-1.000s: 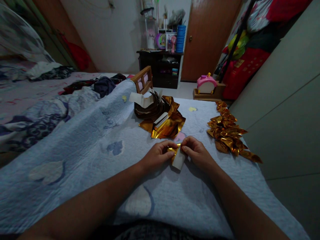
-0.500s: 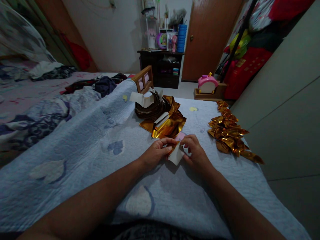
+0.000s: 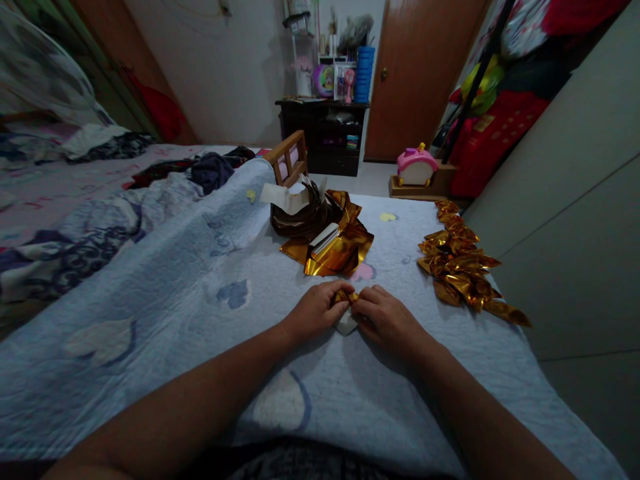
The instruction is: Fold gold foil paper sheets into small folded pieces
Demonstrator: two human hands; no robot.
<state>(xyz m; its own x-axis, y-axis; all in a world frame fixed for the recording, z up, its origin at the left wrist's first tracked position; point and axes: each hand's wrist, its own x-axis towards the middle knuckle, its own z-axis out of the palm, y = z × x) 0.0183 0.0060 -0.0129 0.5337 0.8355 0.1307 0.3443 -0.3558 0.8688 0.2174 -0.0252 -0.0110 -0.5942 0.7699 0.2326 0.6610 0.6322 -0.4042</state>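
Observation:
My left hand [image 3: 315,310] and my right hand [image 3: 385,319] meet over a small sheet of gold foil paper [image 3: 346,298] with a white underside [image 3: 346,326]. Both hands pinch it, fingers closed, pressing it down on the blue quilt [image 3: 200,293]. Most of the sheet is hidden under my fingers. Just beyond my hands lies a stack of flat gold foil sheets [image 3: 333,250]. To the right a row of folded gold pieces [image 3: 463,267] runs along the quilt's edge.
A dark brown bundle with white paper [image 3: 295,210] sits behind the gold stack. A wooden chair back [image 3: 289,159] stands at the bed's far edge. Clothes lie on the left bed. A pink toy [image 3: 416,167], a dark cabinet [image 3: 323,133] and a door stand beyond.
The white flap that stuck out below my hands has been folded in and pressed flat. My hands have come closer together and lower onto the quilt.

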